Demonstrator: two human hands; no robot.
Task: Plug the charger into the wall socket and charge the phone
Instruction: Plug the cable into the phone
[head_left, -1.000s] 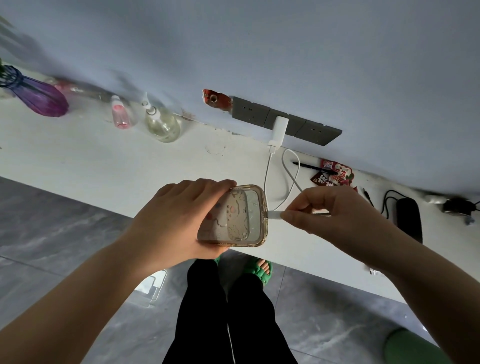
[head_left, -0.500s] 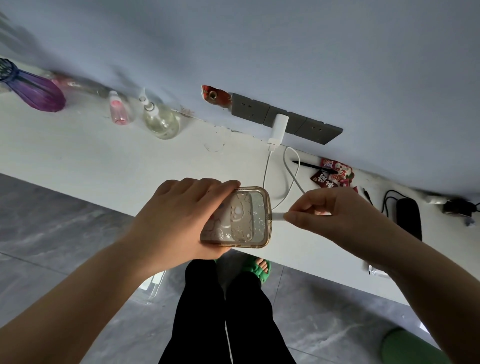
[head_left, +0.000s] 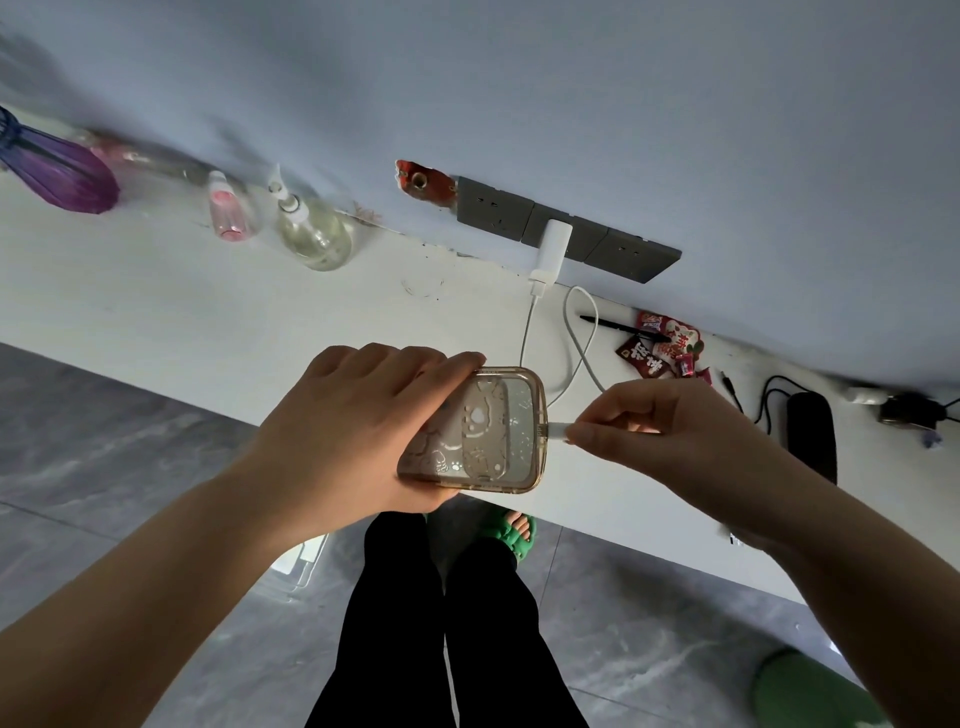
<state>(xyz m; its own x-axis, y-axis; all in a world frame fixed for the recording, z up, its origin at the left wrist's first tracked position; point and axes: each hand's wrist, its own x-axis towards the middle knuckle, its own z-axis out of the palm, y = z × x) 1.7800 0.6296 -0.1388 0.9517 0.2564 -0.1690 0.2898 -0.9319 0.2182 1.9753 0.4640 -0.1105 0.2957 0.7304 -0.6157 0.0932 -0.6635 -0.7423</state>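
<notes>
1. Phone (head_left: 480, 431) in a clear, gold-edged case with cartoon prints sits in our left hand (head_left: 353, 431), back facing up, held over the front edge of the white counter (head_left: 182, 312); our fingers are wrapped over its top edge and the thumb is underneath, so the hand is clamped on it.
2. Our right hand (head_left: 654, 431) pinches the white cable plug (head_left: 557, 431) between thumb and forefinger, closed tight on it.
3. Plug tip meets the phone's short right-hand edge; we cannot tell whether it is fully seated.
4. White cable (head_left: 579, 338) loops back from our right hand across the counter to the white charger (head_left: 550, 252).
5. Charger sits plugged into the middle of the grey wall socket strip (head_left: 566, 234), just above the counter.
6. On the counter to the left stand a clear spray bottle (head_left: 311, 228), a small pink bottle (head_left: 226, 210) and a purple vase (head_left: 62, 171).
7. Right of the cable lie red snack packets (head_left: 660, 345) with a black pen (head_left: 618, 327).
</notes>
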